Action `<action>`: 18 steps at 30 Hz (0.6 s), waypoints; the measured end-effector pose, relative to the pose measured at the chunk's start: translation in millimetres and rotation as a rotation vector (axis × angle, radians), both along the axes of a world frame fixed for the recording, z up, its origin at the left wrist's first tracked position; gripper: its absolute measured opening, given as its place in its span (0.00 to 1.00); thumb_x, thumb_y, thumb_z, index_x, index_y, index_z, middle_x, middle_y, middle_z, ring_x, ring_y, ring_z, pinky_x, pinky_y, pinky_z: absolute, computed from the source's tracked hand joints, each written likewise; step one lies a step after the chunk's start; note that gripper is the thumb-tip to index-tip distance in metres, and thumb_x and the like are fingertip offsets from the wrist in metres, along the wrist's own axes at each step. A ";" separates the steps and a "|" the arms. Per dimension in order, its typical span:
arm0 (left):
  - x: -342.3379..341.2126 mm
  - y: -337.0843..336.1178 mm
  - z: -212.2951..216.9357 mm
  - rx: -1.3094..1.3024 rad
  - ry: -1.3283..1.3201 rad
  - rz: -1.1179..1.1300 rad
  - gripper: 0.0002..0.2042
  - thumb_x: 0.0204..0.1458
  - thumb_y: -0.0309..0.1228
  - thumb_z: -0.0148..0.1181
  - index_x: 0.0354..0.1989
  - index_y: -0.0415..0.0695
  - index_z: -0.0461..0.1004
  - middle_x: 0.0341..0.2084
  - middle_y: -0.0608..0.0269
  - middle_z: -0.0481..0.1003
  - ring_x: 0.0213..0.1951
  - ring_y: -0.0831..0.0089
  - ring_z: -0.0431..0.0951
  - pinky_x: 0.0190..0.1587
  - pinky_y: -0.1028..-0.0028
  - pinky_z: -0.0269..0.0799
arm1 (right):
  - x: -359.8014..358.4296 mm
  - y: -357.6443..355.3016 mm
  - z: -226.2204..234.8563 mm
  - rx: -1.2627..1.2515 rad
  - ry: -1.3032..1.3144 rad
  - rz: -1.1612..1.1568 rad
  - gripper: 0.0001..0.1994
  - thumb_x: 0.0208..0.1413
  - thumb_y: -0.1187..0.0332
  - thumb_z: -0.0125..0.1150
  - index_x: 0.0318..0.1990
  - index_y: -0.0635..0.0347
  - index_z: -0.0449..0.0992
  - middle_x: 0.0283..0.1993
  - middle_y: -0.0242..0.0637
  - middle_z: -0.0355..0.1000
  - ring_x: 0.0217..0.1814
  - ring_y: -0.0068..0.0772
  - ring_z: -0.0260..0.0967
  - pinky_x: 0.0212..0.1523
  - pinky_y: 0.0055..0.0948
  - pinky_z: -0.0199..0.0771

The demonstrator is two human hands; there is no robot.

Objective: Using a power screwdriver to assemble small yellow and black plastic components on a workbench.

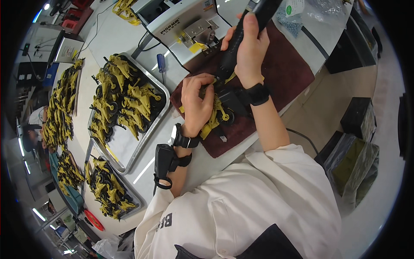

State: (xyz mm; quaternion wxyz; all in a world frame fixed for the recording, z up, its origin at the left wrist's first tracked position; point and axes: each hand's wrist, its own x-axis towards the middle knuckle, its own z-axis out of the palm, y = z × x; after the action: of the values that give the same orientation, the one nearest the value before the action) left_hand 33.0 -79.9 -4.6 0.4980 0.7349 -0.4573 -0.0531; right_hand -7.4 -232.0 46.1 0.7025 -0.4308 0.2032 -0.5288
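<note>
My right hand [251,54] is wrapped round a black electric screwdriver [233,55], tilted with its lower end down at the left fingertips. My left hand [197,101] grips a yellow toy motorcycle [219,113] with black wheels, lying on a dark red cloth [293,71]. Fingers and the tool cover the toy's far part, so I cannot tell whether the bit touches a screw. Just beyond both hands stands a grey-white screw feeder [170,34] with a metal mechanism at its front.
On the left, a metal tray [166,101] holds several yellow toy motorcycles, with a second filled tray [137,203] nearer me. More toys [60,112] lie in rows farther left. A blue-handled screwdriver [161,62] lies beside the feeder. Bagged small parts [290,21] sit at the far right.
</note>
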 end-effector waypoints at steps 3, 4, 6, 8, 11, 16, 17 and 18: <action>0.0 0.1 0.7 -0.003 0.017 -0.009 0.08 0.44 0.17 0.55 0.34 0.38 0.73 0.36 0.60 0.76 0.42 0.66 0.72 0.46 0.71 0.65 | -0.3 -0.2 0.1 0.004 0.006 0.017 0.20 0.59 0.52 0.48 0.42 0.64 0.64 0.18 0.37 0.64 0.14 0.28 0.62 0.17 0.25 0.64; -0.4 -0.2 1.0 0.005 0.014 -0.009 0.08 0.44 0.17 0.55 0.34 0.38 0.73 0.36 0.59 0.76 0.42 0.65 0.72 0.46 0.71 0.65 | -1.5 -1.1 0.5 0.012 0.006 0.017 0.20 0.59 0.52 0.48 0.42 0.64 0.64 0.18 0.37 0.64 0.14 0.28 0.62 0.17 0.25 0.64; -1.2 -1.0 0.5 -0.004 -0.005 0.008 0.08 0.43 0.17 0.56 0.33 0.39 0.73 0.36 0.60 0.76 0.40 0.64 0.71 0.45 0.70 0.65 | -3.6 -2.2 2.8 0.030 0.006 0.020 0.21 0.59 0.51 0.48 0.42 0.65 0.64 0.18 0.38 0.64 0.14 0.28 0.62 0.17 0.25 0.64; -1.5 -2.7 -1.6 -0.038 -0.038 0.039 0.07 0.42 0.18 0.57 0.31 0.40 0.72 0.34 0.61 0.76 0.38 0.62 0.71 0.42 0.69 0.65 | -4.9 -2.8 5.1 0.022 0.018 0.048 0.23 0.60 0.50 0.45 0.43 0.66 0.64 0.19 0.38 0.64 0.15 0.28 0.62 0.17 0.26 0.64; -3.4 -3.3 -0.6 -0.022 -0.065 0.067 0.07 0.41 0.18 0.57 0.31 0.40 0.72 0.33 0.61 0.76 0.38 0.62 0.71 0.42 0.68 0.66 | -11.4 -1.0 11.2 0.020 0.007 0.078 0.24 0.61 0.49 0.41 0.44 0.66 0.64 0.19 0.38 0.64 0.16 0.29 0.63 0.19 0.26 0.65; -2.4 -4.4 2.7 0.019 -0.077 0.061 0.07 0.42 0.19 0.58 0.31 0.40 0.73 0.35 0.60 0.77 0.39 0.62 0.73 0.44 0.68 0.67 | -24.1 -0.1 28.7 0.023 -0.184 0.045 0.22 0.59 0.50 0.45 0.42 0.64 0.64 0.17 0.39 0.65 0.13 0.28 0.62 0.16 0.25 0.63; -1.8 -4.7 3.6 0.022 -0.096 0.057 0.07 0.42 0.19 0.58 0.30 0.40 0.73 0.35 0.59 0.77 0.39 0.61 0.73 0.44 0.68 0.67 | -23.8 -0.3 32.2 -0.005 -0.190 0.038 0.23 0.59 0.49 0.45 0.43 0.64 0.64 0.17 0.39 0.65 0.13 0.28 0.62 0.17 0.25 0.63; -1.7 -4.8 4.4 0.021 -0.098 0.061 0.06 0.41 0.19 0.58 0.30 0.40 0.74 0.34 0.59 0.76 0.38 0.61 0.73 0.43 0.68 0.67 | -23.0 -0.2 35.2 -0.036 -0.196 0.035 0.23 0.58 0.49 0.45 0.43 0.65 0.64 0.17 0.39 0.65 0.13 0.28 0.62 0.17 0.25 0.64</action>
State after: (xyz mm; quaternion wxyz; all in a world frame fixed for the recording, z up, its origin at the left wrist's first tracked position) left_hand 31.2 -84.7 -0.2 0.4687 0.7555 -0.4577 -0.0068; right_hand -30.5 -232.2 81.3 0.7203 -0.3930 0.1163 -0.5596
